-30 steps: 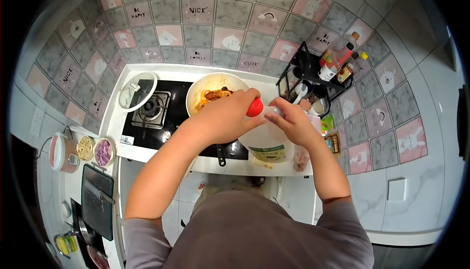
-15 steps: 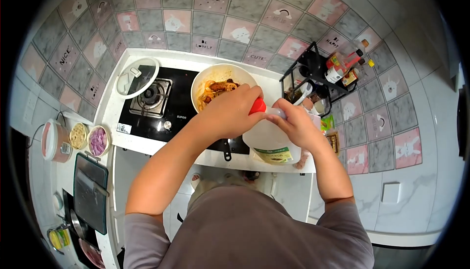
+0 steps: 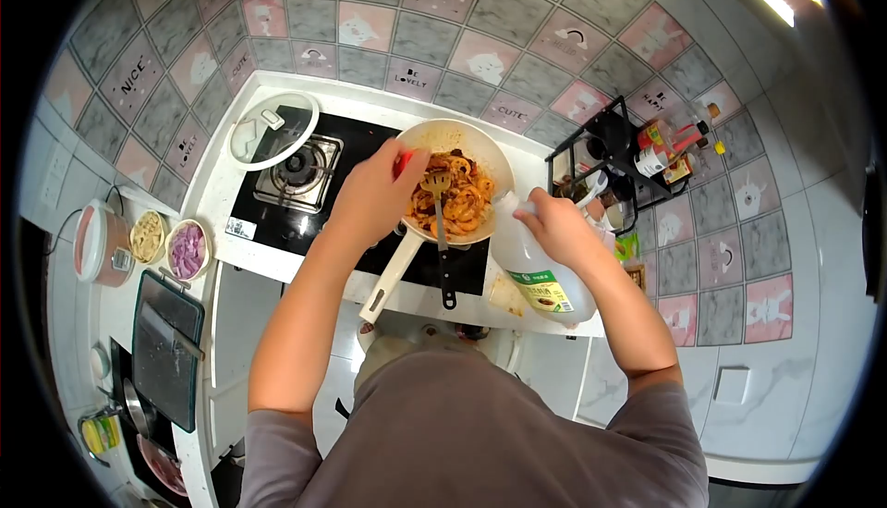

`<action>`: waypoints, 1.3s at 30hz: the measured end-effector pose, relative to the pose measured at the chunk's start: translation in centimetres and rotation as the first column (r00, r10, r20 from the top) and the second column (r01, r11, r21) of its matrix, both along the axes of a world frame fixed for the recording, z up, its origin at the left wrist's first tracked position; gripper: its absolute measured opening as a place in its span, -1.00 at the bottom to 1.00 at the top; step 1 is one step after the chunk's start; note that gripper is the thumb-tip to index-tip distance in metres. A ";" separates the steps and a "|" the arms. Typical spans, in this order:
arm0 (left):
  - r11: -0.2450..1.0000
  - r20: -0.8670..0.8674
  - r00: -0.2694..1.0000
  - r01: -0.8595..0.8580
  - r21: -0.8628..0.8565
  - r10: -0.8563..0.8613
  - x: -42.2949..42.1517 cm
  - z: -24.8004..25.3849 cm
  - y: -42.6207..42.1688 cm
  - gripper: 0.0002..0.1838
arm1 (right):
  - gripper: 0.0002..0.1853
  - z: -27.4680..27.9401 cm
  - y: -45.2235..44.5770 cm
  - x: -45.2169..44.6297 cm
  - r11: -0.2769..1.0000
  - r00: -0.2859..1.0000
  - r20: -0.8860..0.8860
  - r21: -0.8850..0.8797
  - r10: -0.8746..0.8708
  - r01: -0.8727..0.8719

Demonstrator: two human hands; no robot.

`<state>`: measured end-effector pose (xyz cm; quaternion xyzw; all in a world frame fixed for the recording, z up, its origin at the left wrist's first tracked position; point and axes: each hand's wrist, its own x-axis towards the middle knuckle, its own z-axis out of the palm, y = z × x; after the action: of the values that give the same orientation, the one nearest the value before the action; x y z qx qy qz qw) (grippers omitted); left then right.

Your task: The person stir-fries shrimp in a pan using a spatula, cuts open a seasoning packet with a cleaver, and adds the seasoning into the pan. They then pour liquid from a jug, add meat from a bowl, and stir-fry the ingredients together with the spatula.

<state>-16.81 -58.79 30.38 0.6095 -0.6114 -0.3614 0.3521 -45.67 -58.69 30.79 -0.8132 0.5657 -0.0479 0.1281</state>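
My left hand (image 3: 377, 192) is closed on a red cap (image 3: 403, 164), above the left rim of a pale frying pan (image 3: 394, 272). In the pan lies browned, sauced food (image 3: 469, 195) with a slotted spatula (image 3: 439, 195) resting on it, its black handle over the near rim. My right hand (image 3: 562, 229) grips the neck and handle of a large translucent jug (image 3: 517, 247) with a green and yellow label. The jug's uncapped mouth leans toward the pan's right edge.
A glass lid (image 3: 273, 132) lies by the left burner (image 3: 298, 164). A black rack (image 3: 605, 152) with bottles stands right. On the left are bowls of chopped purple (image 3: 188, 249) and pale (image 3: 148, 236) food, a tub (image 3: 103, 244) and a cutting board with a knife (image 3: 166, 351).
The red cap has come off the jug and moved left in my left hand. My right hand has tilted the jug toward the pan. The head view has shifted, showing more of the pan.
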 end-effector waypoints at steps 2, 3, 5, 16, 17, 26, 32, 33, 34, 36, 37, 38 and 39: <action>0.999 -0.061 0.998 -0.003 0.039 0.005 1.7 -3.0 1.5 -0.63 | -0.62 -1.5 -1.0 0.0 1.000 0.998 -0.057 0.019 -0.001 0.002; 0.997 -0.119 0.993 0.001 0.076 0.008 2.6 -4.6 2.3 -0.66 | -0.62 -2.0 -1.5 0.0 0.999 0.994 -0.111 0.035 -0.005 0.009; 0.990 -0.217 0.976 -0.003 0.142 0.034 4.4 -7.9 4.2 -0.69 | -0.62 -2.6 -2.3 0.1 0.998 0.988 -0.152 0.055 -0.002 0.010; 0.925 -0.536 0.808 -0.027 0.380 0.244 8.4 -13.9 12.4 -0.78 | -0.64 -4.2 -5.0 0.8 0.986 0.942 -0.336 0.159 0.009 0.048; 0.925 -0.535 0.809 -0.028 0.380 0.244 8.2 -13.8 12.4 -0.78 | -0.63 -4.4 -5.3 0.8 0.988 0.938 -0.346 0.153 0.021 0.035; 0.922 -0.568 0.795 0.030 0.387 0.213 7.2 -13.7 11.7 -0.79 | -0.61 -4.7 -7.0 1.9 0.985 0.928 -0.370 0.169 0.032 0.034; 0.920 -0.591 0.783 0.064 0.387 0.194 6.7 -13.7 11.3 -0.80 | -0.60 -4.9 -7.4 3.2 0.977 0.916 -0.399 0.209 0.049 0.039; 0.920 -0.591 0.783 0.065 0.388 0.194 6.7 -13.7 11.3 -0.80 | -0.59 -4.8 -7.4 3.3 0.975 0.917 -0.395 0.216 0.047 0.043; 0.921 -0.594 0.782 0.070 0.383 0.188 6.7 -13.7 11.3 -0.80 | -0.59 -4.7 -7.6 3.3 0.975 0.917 -0.396 0.217 0.048 0.042; 0.922 -0.596 0.781 0.073 0.381 0.184 6.7 -13.7 11.4 -0.80 | -0.59 -4.5 -8.0 3.2 0.967 0.889 -0.455 0.246 0.051 0.071; 0.921 -0.588 0.787 0.069 0.383 0.185 6.7 -13.7 11.4 -0.80 | -0.59 -4.6 -7.9 3.0 0.967 0.889 -0.454 0.246 0.051 0.071; 0.921 -0.580 0.793 0.065 0.384 0.186 6.7 -13.7 11.4 -0.80 | -0.59 -4.9 -7.8 2.7 0.968 0.892 -0.449 0.239 0.046 0.071; 0.922 -0.580 0.793 0.064 0.383 0.186 6.7 -13.8 11.4 -0.80 | -0.59 -4.7 -7.6 2.8 0.970 0.895 -0.444 0.233 0.041 0.071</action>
<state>-10.09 -47.42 16.62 0.5380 -0.3633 -0.6377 0.4147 -42.85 -66.29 26.07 -0.7764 0.5876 0.2079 0.0935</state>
